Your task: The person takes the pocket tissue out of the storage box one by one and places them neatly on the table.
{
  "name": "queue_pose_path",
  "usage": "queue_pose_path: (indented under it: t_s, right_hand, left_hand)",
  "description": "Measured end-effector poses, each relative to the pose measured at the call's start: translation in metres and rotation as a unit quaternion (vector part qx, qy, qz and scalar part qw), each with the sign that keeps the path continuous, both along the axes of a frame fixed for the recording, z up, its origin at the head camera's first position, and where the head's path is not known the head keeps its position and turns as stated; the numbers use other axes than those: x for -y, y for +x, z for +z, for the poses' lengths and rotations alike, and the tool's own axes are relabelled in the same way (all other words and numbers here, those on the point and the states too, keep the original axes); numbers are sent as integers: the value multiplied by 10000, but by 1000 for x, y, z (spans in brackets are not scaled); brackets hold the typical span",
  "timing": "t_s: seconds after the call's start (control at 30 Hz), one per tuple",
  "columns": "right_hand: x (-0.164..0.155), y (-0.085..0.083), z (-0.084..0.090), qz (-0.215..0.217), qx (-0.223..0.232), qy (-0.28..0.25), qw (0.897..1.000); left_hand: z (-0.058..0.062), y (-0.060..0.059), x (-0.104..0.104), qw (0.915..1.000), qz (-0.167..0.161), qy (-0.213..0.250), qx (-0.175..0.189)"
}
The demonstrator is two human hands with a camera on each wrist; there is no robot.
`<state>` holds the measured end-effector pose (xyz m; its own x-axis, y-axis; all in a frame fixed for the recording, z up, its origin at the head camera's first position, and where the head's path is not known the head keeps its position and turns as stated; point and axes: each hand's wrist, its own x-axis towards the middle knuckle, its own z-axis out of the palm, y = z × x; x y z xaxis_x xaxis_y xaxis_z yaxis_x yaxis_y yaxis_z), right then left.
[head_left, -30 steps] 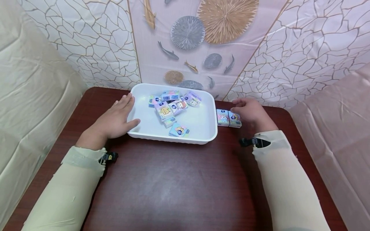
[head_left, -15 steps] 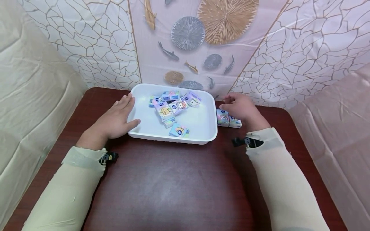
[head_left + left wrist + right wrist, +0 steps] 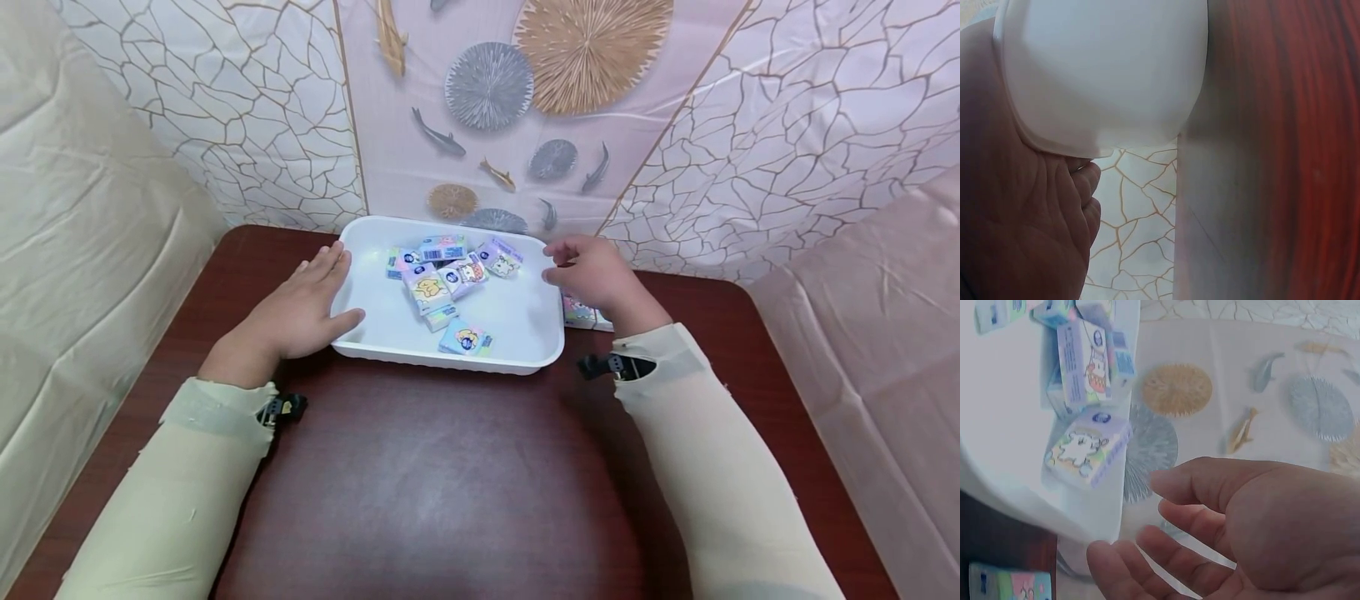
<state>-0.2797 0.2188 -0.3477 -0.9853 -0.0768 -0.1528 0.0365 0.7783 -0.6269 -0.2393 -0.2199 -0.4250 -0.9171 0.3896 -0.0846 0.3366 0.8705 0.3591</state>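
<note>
A white tray sits at the middle of the dark wooden table and holds several small cartoon-printed tissue packs. My left hand rests flat against the tray's left rim with straight fingers; in the left wrist view the palm presses the tray's wall. My right hand hovers over the tray's right rim, fingers loosely curled and empty. The right wrist view shows this hand open, with a pale purple pack just beyond it. Two packs lie on the table right of the tray, partly hidden by the right hand.
The table has rounded corners and is bare in front of the tray. A patterned sheet with fish and discs hangs close behind the tray. Cloth drapes close in both sides.
My right hand has moved left, from the two packs on the table to above the tray's right rim. The left hand has stayed on the tray's left rim.
</note>
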Motion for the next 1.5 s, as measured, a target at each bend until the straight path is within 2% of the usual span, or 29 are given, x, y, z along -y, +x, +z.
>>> queue_pose_path:
  t_s: [0.27,0.47,0.83,1.17,1.5]
  right_hand:
    - [19,-8,-8,17,42,-113,9999]
    - [28,-12,-13,70,-191,64,9998]
    - [39,-17,-14,1,12,281,9996]
    - [46,-24,-23,32,-307,652,9974]
    - [50,-33,-28,153,-263,608,9977]
  left_hand:
    - [1,1,1,10000,-44,44,-25]
    - [1,1,0,10000,-25,53,2]
    - [3,1,-1,10000,-54,68,20]
    - [1,0,0,9999,-75,95,-43]
    - [0,1,1,9999,-37,117,-17]
